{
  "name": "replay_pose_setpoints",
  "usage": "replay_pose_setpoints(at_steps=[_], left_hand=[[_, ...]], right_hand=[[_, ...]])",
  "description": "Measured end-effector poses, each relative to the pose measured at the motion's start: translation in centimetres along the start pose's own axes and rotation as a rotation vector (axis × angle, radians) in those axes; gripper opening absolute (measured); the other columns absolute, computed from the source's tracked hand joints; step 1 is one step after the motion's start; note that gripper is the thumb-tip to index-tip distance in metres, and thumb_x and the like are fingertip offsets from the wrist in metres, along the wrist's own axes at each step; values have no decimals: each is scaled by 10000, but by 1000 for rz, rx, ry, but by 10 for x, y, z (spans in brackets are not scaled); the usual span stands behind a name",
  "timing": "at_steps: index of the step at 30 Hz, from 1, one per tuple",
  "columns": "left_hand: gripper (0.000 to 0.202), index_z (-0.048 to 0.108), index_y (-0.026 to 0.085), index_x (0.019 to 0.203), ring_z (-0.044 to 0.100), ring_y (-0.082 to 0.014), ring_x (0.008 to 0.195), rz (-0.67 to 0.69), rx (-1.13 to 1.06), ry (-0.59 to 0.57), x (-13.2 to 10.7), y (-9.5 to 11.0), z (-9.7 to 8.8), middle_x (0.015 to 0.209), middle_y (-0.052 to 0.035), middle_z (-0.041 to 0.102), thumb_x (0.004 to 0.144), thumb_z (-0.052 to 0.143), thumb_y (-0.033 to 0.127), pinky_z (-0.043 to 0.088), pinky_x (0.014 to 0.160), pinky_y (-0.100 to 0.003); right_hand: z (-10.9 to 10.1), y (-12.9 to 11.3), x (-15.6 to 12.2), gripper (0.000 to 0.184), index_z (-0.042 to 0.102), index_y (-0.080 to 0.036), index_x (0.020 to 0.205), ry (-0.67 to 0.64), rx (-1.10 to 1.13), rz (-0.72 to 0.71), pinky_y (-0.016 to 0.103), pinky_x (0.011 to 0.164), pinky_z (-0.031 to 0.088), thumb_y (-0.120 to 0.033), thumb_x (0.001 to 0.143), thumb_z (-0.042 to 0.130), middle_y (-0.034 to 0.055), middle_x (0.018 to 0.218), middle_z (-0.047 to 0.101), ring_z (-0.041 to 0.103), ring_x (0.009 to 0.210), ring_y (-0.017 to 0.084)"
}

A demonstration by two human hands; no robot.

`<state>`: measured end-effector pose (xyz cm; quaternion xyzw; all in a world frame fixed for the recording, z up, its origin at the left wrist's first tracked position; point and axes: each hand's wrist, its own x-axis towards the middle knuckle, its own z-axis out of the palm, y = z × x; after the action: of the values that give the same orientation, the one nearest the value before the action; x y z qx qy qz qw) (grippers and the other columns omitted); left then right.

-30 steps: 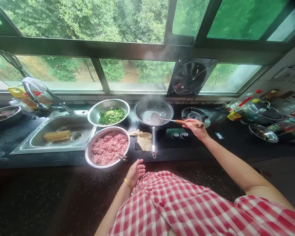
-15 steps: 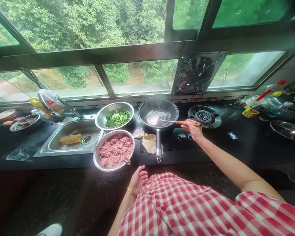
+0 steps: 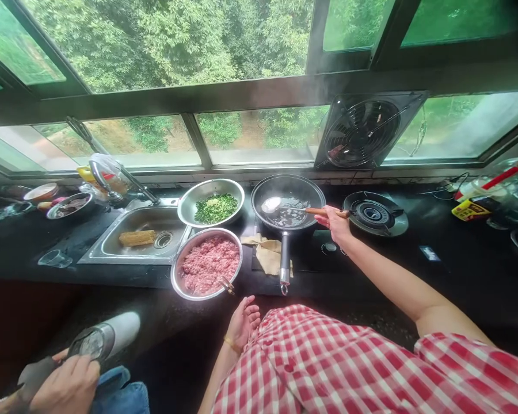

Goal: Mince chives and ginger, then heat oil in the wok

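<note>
My right hand (image 3: 337, 222) is closed round the wooden handle of a metal spatula (image 3: 285, 206), whose blade rests in the steaming black wok (image 3: 288, 198) on the stove. My left hand (image 3: 244, 319) hangs by my waist against my red checked shirt, fingers loosely curled and holding nothing. In front of it, a metal bowl of pink minced meat (image 3: 209, 265) stands on the counter edge with chopsticks in it. Behind that is a bowl of chopped greens (image 3: 212, 204).
A steel sink (image 3: 138, 236) with a corn cob (image 3: 137, 237) lies at the left. A folded cloth (image 3: 267, 253) sits by the wok handle. A second gas burner (image 3: 374, 213) is at the right, with bottles (image 3: 487, 192) beyond. Another person's hand (image 3: 64, 385) holds a cylindrical object at the lower left.
The view has swung left, so everything sits further right in frame. The spatula blade has shifted to the wok's left side. Another person's hand with a cylindrical object has come into view at lower left.
</note>
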<state>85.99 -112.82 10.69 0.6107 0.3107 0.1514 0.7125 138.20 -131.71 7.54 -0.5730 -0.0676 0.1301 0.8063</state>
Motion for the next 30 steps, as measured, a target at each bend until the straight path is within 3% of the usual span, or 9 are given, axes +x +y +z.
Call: replay_pose_setpoints(at_steps=[3,5,10,14,16,20,24,28,30], left_hand=[[416,479,186,561,368,-73,402,423,379,214,-15,4,-57,473,17,339,766,536,543,280,376,-157],[420,462,180,567,281,-74,408,593,675,346,-13,-3,-71,510,13,297,813,470,520,200,373,-143],[245,448,207,633,288,-114,475,729,993,377,4,-11,-55,582,3,310,872,444,261,249,424,-181],[301,343,207,596,321,-143,505,626,1378,388,16,-6,-38,584,4,311,887,278,162,341,493,-255],[337,299,213,578,345,-144,501,572,1389,389,21,-5,-29,580,1,303,898,212,157,374,500,-270],[381,296,237,570,450,-149,515,535,1309,410,29,-9,-14,566,-6,302,915,136,229,478,542,-295],[434,463,235,691,584,-170,642,414,1702,446,37,-13,-6,603,-35,395,910,89,214,555,603,-340],[320,536,201,924,629,-177,755,264,2383,180,46,-14,-4,739,-68,516,900,216,191,545,481,-299],[383,510,186,1034,628,-206,790,241,2287,74,52,-13,1,796,-95,535,897,151,189,481,350,-279]], right_hand=[[8,2,8,138,563,-187,831,25,39,33,219,536,577,-285,751,618,-16,637,673,670,557,134],[10,5,14,135,543,-196,818,35,56,49,238,567,585,-294,756,613,-21,644,671,676,580,139],[9,3,25,179,522,-210,806,3,72,34,280,638,593,-373,769,588,-15,671,673,687,643,152],[23,-16,32,222,535,-211,827,-74,64,-52,285,671,591,-420,768,575,5,721,686,689,686,159],[41,-26,34,249,545,-214,856,-164,15,-123,303,689,591,-449,774,561,17,760,691,689,731,173],[108,-33,22,282,556,-224,911,-379,-75,-197,331,715,586,-476,786,540,29,807,692,686,774,190],[203,-15,-22,286,561,-224,941,-596,-66,-204,337,712,574,-447,762,576,24,802,689,681,746,182],[290,24,-79,234,618,-209,844,-827,-200,-396,311,709,541,-407,720,609,38,809,691,661,764,186],[322,47,-102,204,646,-208,788,-953,-303,-532,304,710,523,-391,705,612,36,816,693,650,759,187]])
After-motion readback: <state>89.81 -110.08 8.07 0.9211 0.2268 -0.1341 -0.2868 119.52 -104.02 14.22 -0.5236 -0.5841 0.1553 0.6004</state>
